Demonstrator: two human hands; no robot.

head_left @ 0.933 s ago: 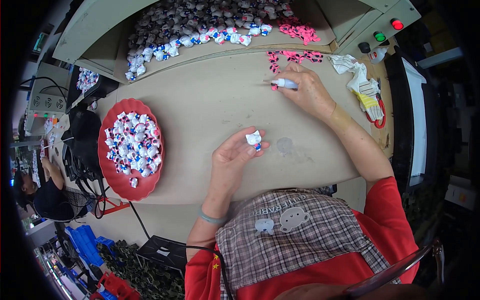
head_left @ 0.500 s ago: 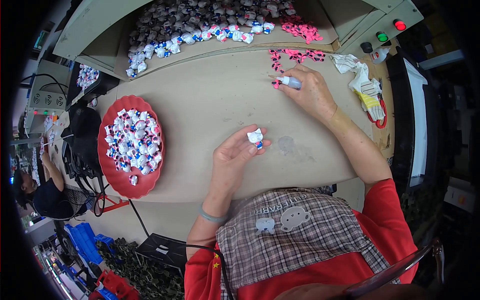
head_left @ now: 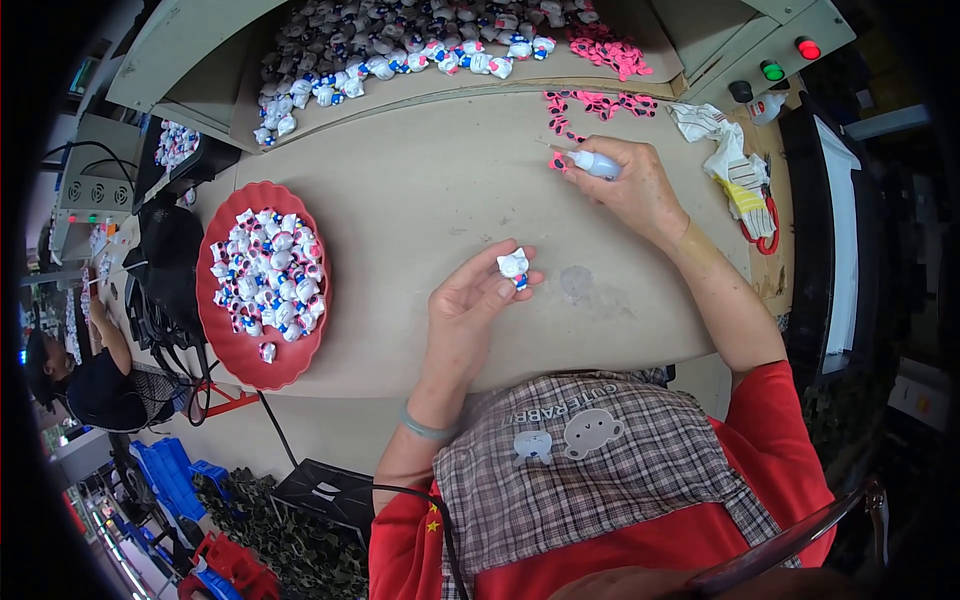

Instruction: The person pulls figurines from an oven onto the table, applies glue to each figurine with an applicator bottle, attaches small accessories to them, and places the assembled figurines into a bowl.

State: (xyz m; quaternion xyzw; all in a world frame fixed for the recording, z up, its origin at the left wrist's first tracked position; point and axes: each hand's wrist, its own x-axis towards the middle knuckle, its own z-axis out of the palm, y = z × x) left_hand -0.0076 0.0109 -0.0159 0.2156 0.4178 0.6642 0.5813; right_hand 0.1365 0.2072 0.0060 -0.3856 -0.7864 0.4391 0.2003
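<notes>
Between the thumb and fingers of my left hand [head_left: 472,300] is a small white cat figurine [head_left: 513,264] with a blue and pink body, held upright over the table. My right hand [head_left: 640,190] grips a small translucent glue bottle [head_left: 596,165] with a thin tip pointing left. At those same fingertips a small pink piece with black spots [head_left: 558,161] is pinched beside the bottle's nozzle. More pink pieces [head_left: 600,103] lie in a loose row on the table beyond my right hand.
A red scalloped tray [head_left: 212,330] heaped with similar figurines stands at the left. At the back, a shelf [head_left: 400,103] holds many white figurines and a pile of pink pieces [head_left: 610,52]. Striped gloves [head_left: 735,175] and red-handled scissors [head_left: 768,230] lie right. Another person [head_left: 95,385] sits far left.
My right hand has come back slightly from the row of pink pieces, lifting one pink piece along with the bottle. My left hand has barely moved, still holding the figurine.
</notes>
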